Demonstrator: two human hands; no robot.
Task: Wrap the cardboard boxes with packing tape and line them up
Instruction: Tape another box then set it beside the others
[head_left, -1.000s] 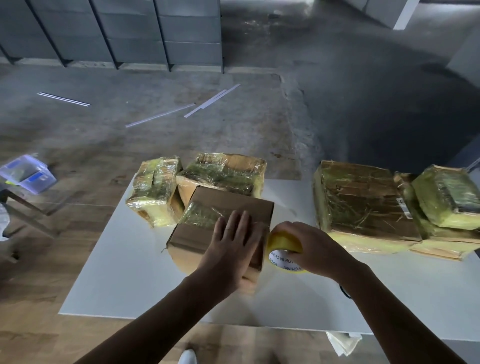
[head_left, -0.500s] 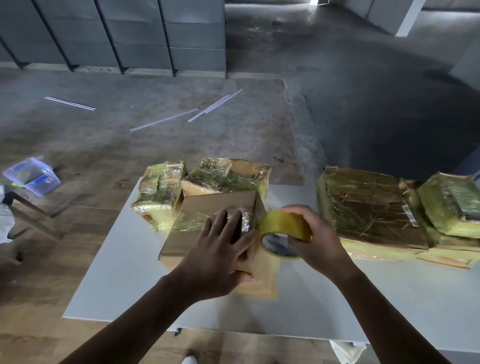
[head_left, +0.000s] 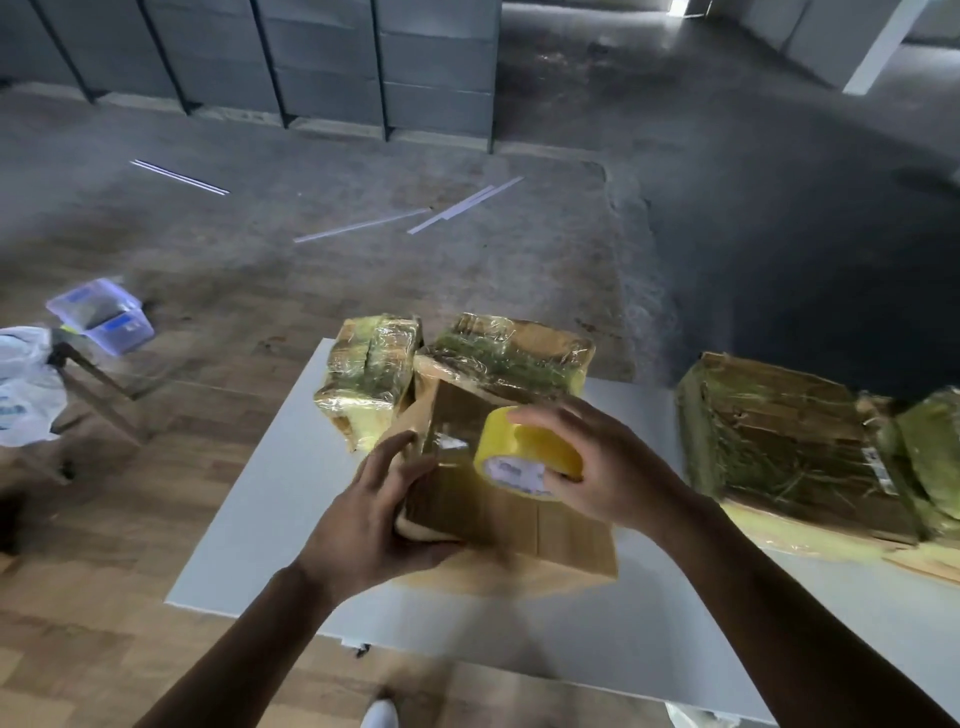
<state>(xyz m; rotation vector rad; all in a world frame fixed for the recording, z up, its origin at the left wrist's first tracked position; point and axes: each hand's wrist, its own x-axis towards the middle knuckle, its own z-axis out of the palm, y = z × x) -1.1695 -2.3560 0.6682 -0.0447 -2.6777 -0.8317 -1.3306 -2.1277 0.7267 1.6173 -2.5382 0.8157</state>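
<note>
The left grip curls its fingers round the near left corner of the cardboard box and holds it tipped up near the middle of the white bench; the right grip is wrapped round the yellow tape roll, fingers over the top, pressing it against the box's upper face, which already shines with tape.

The likely trouble is the box turning or sliding in the left grip while the roll is pulled round it, so the tape would go on skewed or creased; a slack pull could let the strip fold back and stick to itself; the box is tight against the rear wrapped box, and loose tape might catch on its film.

The box is closed, so its contents are hidden; the same goes for the left wrapped box, the large wrapped box and the far-right wrapped box, all apparently bound in yellowish tape; a clear plastic tub stands left of the bench, its dark contents too blurred to name.
</note>
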